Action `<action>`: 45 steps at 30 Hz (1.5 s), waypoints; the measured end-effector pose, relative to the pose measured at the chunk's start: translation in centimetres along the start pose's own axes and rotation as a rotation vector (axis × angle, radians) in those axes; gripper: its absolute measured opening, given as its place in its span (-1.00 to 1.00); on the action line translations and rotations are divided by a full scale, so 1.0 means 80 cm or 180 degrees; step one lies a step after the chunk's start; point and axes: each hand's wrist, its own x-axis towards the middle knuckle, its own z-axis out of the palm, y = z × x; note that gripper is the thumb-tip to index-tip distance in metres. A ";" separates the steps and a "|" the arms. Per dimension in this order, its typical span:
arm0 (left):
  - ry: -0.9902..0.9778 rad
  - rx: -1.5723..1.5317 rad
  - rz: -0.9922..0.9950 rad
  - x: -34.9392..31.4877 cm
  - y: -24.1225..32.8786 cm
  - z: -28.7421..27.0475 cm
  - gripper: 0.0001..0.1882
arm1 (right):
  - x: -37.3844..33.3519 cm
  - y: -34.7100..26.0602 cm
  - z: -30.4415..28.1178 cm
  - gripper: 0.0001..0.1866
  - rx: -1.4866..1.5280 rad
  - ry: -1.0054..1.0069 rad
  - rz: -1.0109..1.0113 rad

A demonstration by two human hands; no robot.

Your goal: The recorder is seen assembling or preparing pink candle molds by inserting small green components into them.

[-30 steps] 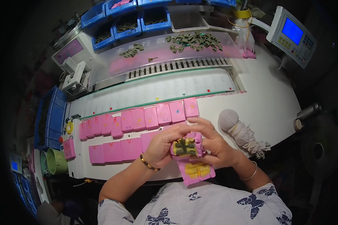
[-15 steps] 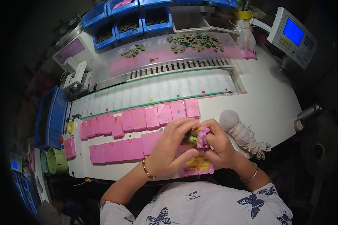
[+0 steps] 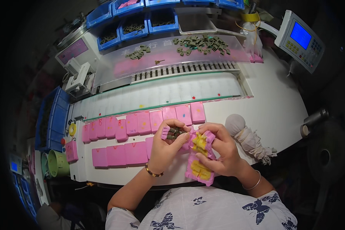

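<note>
My left hand cups a pink rubber mould piece with several dark olive-green wax pieces lying in it. Its thumb reaches over those pieces. The fingers of my right hand grip a pink rubber mould half with a ridged yellow inner face, bent and facing up. Just below it hangs or lies another pink part with a yellow middle; whether the two are joined I cannot tell. The two hands are close together over the front edge of the bench, and the parts behind my fingers are hidden.
Two rows of pink blocks lie left of my hands. Beyond them are a moving-looking white strip and a plastic sheet bearing olive-green pieces. At right sit a white cloth bundle and a screen panel; blue bins stand behind.
My hands have moved apart, opening the mould. The olive-green pieces now show in my left hand, and the yellow inner face in my right. The coloured dots on the white strip have shifted.
</note>
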 end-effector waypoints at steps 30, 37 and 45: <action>-0.0463 -0.1872 -0.1002 0.010 0.028 -0.026 -0.55 | -0.010 0.042 -0.017 -0.62 -0.1441 -0.0870 0.0468; -0.0340 -0.0096 -0.0548 -0.008 0.013 0.007 -0.48 | 0.005 0.009 -0.010 -0.65 0.1497 -0.0043 0.1754; -0.0136 0.0630 0.0126 -0.016 -0.009 0.011 -0.67 | -0.003 0.017 0.025 -0.76 0.0974 0.0240 0.1258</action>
